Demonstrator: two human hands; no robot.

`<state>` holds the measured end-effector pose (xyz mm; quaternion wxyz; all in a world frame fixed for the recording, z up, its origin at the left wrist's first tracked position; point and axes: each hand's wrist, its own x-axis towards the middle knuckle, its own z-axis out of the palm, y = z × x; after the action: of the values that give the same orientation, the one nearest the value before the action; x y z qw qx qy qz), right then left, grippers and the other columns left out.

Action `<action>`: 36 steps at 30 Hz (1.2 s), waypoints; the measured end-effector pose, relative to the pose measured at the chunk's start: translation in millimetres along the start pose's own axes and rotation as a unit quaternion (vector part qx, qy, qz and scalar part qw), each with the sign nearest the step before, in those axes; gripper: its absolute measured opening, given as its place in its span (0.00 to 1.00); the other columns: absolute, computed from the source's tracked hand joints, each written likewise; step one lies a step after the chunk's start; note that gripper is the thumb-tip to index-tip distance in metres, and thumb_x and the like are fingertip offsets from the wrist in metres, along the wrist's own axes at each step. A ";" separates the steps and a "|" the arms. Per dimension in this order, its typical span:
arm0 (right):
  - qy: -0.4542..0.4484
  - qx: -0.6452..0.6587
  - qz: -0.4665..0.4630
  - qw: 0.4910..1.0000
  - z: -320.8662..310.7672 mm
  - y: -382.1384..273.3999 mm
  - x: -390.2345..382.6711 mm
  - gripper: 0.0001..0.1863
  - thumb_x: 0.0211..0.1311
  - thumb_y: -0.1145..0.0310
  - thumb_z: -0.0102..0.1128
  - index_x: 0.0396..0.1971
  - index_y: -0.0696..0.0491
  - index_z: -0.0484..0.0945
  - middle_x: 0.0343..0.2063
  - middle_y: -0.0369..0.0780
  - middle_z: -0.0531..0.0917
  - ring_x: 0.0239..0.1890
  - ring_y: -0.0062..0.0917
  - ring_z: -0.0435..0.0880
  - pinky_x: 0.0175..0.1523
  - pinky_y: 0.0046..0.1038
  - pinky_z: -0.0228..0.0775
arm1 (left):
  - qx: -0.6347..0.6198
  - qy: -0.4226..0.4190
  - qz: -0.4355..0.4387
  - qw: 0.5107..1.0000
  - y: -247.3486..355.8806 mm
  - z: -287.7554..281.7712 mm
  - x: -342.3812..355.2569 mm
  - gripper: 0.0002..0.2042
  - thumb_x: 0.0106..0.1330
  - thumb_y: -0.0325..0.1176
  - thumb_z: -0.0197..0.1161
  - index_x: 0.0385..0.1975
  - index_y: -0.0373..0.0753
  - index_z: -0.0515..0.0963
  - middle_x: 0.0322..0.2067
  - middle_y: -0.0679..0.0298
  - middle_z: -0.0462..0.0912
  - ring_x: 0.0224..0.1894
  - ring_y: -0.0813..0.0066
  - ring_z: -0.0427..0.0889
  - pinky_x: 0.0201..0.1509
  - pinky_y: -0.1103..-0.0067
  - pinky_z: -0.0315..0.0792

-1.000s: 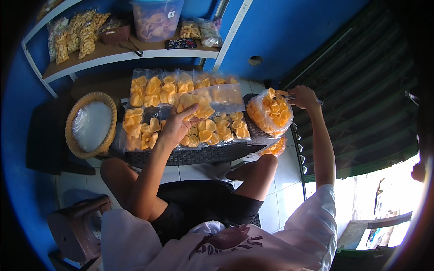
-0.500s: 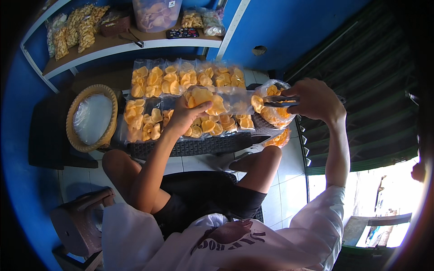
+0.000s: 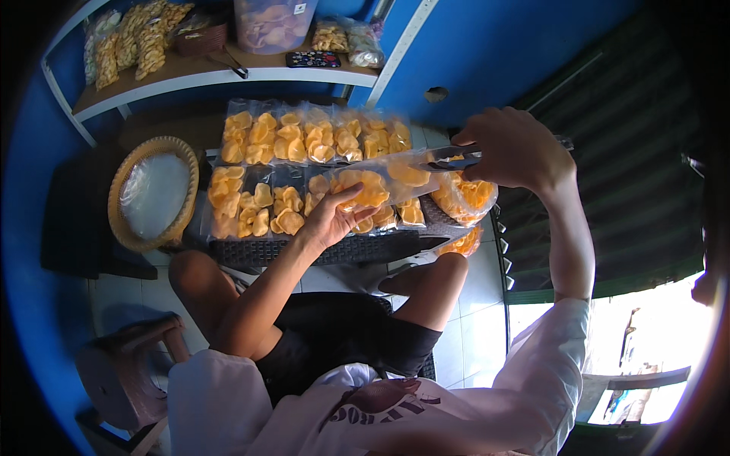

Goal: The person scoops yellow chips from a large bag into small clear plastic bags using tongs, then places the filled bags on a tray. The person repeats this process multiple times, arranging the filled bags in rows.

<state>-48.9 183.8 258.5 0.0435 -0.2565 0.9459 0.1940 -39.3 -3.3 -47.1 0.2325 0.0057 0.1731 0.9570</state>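
Observation:
My left hand [image 3: 331,219] is closed around a clear plastic bag of orange crackers [image 3: 366,190], held tilted over the rows of bags. My right hand [image 3: 521,148] grips metal tongs [image 3: 455,161], whose tips reach into the bag's mouth. A single cracker [image 3: 408,173] shows inside the bag by the tong tips. Below my right hand stands a large open clear bag [image 3: 470,199] full of crackers. Two rows of clear bags with crackers [image 3: 289,140] lie in front of me; the bag I hold hides part of the nearer row.
The rows lie on a dark woven surface [image 3: 319,249]. At the left, a wicker basket [image 3: 115,199] holds clear plastic. A shelf [image 3: 182,81] behind carries snack bags, a phone [image 3: 313,59] and a plastic tub [image 3: 272,26]. Another cracker bag [image 3: 461,242] sits lower right; a brown stool [image 3: 125,372] stands lower left.
The tongs have come up out of the large cracker bag and moved left into the held bag's mouth with a cracker. My left hand has shifted right and slightly nearer, tilting the bag.

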 end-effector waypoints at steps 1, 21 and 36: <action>0.036 0.005 -0.015 0.999 -2.9 0.9 -3.7 0.22 0.46 0.60 0.76 0.45 0.46 0.87 0.40 0.37 0.86 0.48 0.34 0.82 0.56 0.35 0.72 | -0.013 -0.007 0.005 1.000 1.1 -0.6 -0.6 0.17 0.64 0.29 0.69 0.51 0.37 0.75 0.50 0.58 0.82 0.54 0.61 0.83 0.55 0.66 0.83; -0.093 0.092 -0.042 0.990 25.4 17.5 -6.8 0.28 0.46 0.59 0.78 0.52 0.44 0.85 0.34 0.43 0.88 0.35 0.35 0.87 0.47 0.35 0.77 | 0.064 -0.083 0.050 0.993 4.2 19.7 -9.0 0.23 0.65 0.26 0.68 0.59 0.41 0.69 0.55 0.58 0.78 0.59 0.59 0.80 0.59 0.59 0.81; 0.050 -0.048 -0.022 0.997 54.2 2.0 -15.7 0.18 0.54 0.57 0.70 0.46 0.43 0.87 0.34 0.42 0.86 0.39 0.37 0.83 0.50 0.37 0.74 | 0.191 -0.069 0.018 0.979 -5.8 14.0 -0.3 0.19 0.66 0.23 0.66 0.56 0.34 0.73 0.51 0.58 0.82 0.54 0.57 0.83 0.58 0.65 0.82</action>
<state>-37.2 213.8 212.1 -0.0119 -0.2881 0.9306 0.2256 -35.2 6.0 -35.8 0.2217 0.1190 0.3360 0.9076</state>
